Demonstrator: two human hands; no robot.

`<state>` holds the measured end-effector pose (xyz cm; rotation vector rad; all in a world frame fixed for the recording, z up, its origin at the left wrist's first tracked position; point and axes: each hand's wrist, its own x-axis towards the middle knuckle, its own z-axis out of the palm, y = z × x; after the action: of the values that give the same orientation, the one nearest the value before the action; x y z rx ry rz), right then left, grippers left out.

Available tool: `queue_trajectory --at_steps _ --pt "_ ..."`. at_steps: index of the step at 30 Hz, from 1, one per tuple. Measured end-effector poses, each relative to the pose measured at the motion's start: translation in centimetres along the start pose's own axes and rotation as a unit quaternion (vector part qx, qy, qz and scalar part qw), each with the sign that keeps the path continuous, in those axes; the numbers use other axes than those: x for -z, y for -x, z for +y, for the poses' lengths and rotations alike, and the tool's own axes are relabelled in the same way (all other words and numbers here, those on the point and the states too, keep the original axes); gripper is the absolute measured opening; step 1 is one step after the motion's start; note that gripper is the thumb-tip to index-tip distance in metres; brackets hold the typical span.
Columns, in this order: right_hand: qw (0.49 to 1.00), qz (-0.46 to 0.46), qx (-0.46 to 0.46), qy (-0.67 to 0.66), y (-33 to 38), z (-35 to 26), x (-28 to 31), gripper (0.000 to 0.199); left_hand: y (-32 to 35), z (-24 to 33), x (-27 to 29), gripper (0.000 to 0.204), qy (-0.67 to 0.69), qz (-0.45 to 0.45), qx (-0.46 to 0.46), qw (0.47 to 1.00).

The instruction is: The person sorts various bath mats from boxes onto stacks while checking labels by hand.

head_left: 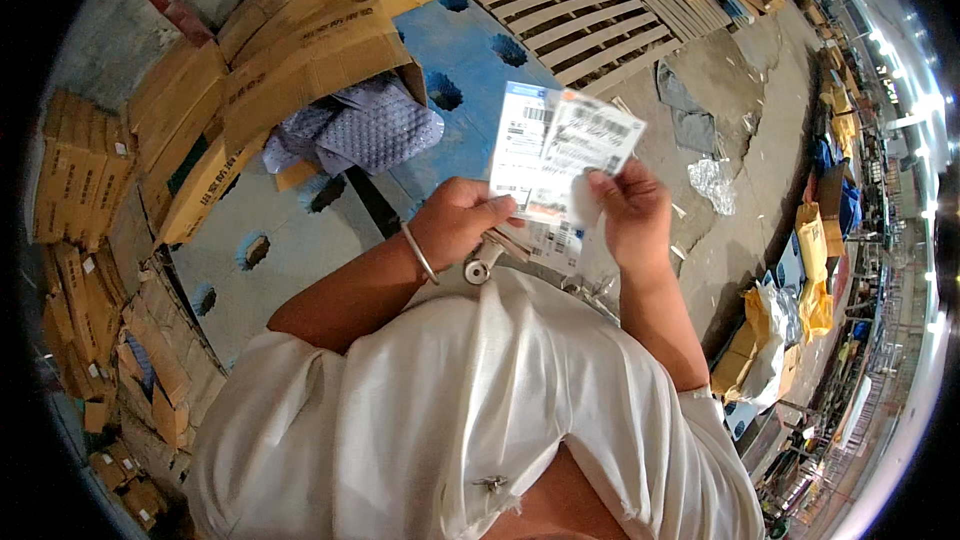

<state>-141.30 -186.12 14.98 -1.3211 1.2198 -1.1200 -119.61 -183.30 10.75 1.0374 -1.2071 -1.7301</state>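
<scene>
In front of my chest are printed shipping labels, overlapping like a fan. My left hand is closed on the lower left of the larger white label, its thumb on top. My right hand pinches the bottom edge of the smaller label that lies over it to the right. Below these, another printed sheet shows, partly covered; which hand bears it I cannot tell. Just under my left hand is a round, silvery thing with a hole, its kind unclear.
At the left, an open cardboard box holds bubble wrap on a blue pallet. Flattened cartons stand farther left. A slatted pallet lies beyond. Crumpled plastic litters the floor; yellow and white packages line the right.
</scene>
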Motion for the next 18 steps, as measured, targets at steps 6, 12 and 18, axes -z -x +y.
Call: queue_trajectory --at_steps 6,12,18 --pt "0.987 0.050 0.091 -0.120 -2.6 -2.9 -2.6 0.025 2.7 2.4 4.6 0.022 0.028 0.082 -0.002 0.996" --pt "0.984 -0.045 0.159 0.065 -2.4 -2.6 -6.2 0.008 3.9 3.7 4.0 0.021 0.017 0.127 -0.023 0.991" --pt "0.992 -0.087 0.082 0.037 -3.9 -3.2 -8.4 0.006 4.5 3.6 4.2 0.026 0.032 0.147 -0.021 0.988"
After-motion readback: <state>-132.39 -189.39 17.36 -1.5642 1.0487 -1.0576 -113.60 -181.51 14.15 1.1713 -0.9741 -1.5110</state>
